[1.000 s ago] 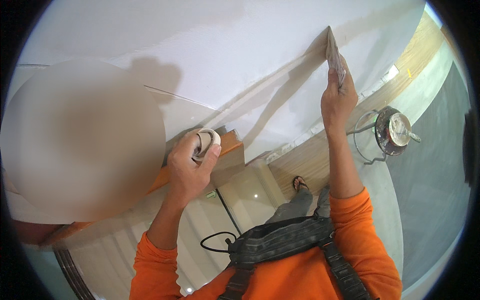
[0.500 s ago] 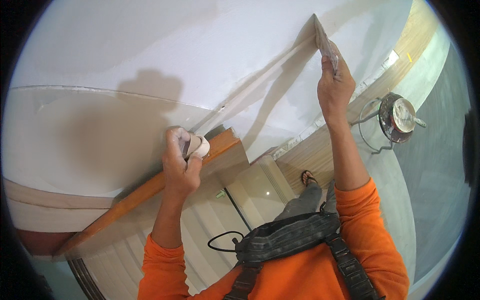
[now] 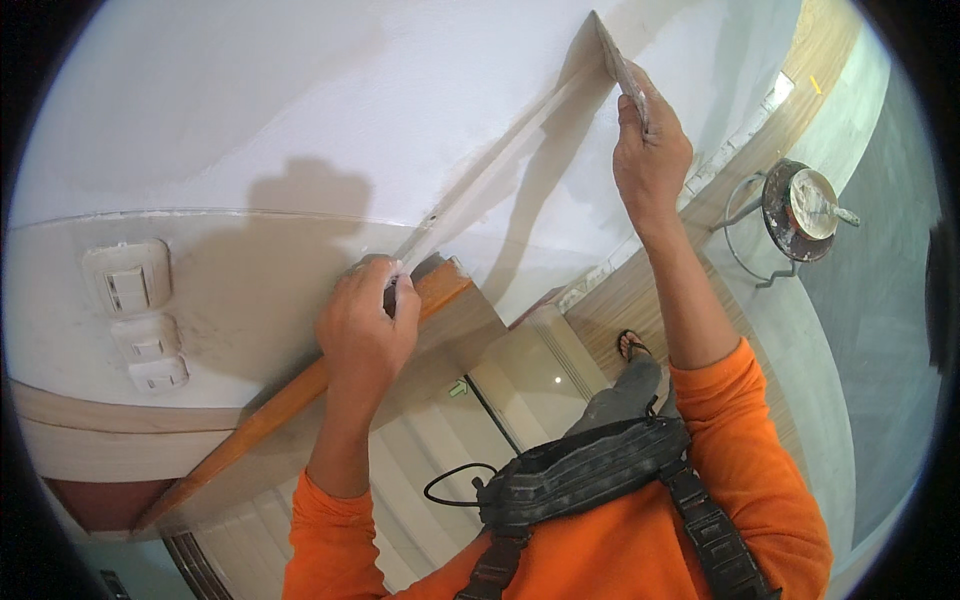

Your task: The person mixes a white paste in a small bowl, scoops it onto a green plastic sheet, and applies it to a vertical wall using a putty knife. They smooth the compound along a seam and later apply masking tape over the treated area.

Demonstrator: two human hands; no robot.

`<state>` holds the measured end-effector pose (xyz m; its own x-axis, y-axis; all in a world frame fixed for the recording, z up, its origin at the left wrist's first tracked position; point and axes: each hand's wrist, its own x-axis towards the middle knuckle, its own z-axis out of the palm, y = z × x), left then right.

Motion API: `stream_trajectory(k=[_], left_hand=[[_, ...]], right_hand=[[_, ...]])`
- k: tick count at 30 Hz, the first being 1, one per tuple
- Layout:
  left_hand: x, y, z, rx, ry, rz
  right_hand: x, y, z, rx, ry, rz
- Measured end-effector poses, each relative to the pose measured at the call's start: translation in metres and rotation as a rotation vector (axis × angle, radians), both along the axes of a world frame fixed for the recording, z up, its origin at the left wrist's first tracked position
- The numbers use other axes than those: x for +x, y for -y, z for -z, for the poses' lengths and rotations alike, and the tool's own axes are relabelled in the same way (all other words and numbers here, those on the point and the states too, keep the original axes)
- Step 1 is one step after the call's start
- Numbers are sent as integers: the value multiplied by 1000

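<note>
A pale strip of tape (image 3: 490, 180) runs diagonally along the white wall (image 3: 330, 110) between my two hands. At its lower left end, my left hand (image 3: 368, 325) is closed around the tape roll, which the fingers mostly hide. My right hand (image 3: 655, 155) grips a flat, putty-stained scraper (image 3: 620, 72) by its near end. The scraper's blade stands edge-on against the wall at the strip's upper right end.
Wall switches (image 3: 128, 283) sit at the left. An orange-brown wooden ledge (image 3: 440, 288) slopes below my left hand, with pale steps (image 3: 420, 480) beyond. At the right, a round container of putty (image 3: 812, 205) with a tool in it rests on a metal stand (image 3: 735, 240).
Both hands have shifted slightly in view, the right one left and up. My left hand has turned, its fingers now covering the roll. The wall switches have come into sight.
</note>
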<state>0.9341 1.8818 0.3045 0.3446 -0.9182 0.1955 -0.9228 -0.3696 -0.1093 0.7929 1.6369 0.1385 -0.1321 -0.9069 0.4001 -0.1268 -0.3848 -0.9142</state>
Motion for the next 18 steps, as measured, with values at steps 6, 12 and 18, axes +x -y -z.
stream_trajectory(k=[6,12,18], left_hand=[[7,7,6,151,70,-70],[8,23,0,347,128,-198],[19,35,-1,514,82,-258]], right_hand=[[4,-3,-3,-10,26,-32],[0,2,4,-43,70,-13],[-21,10,10,132,248,40]])
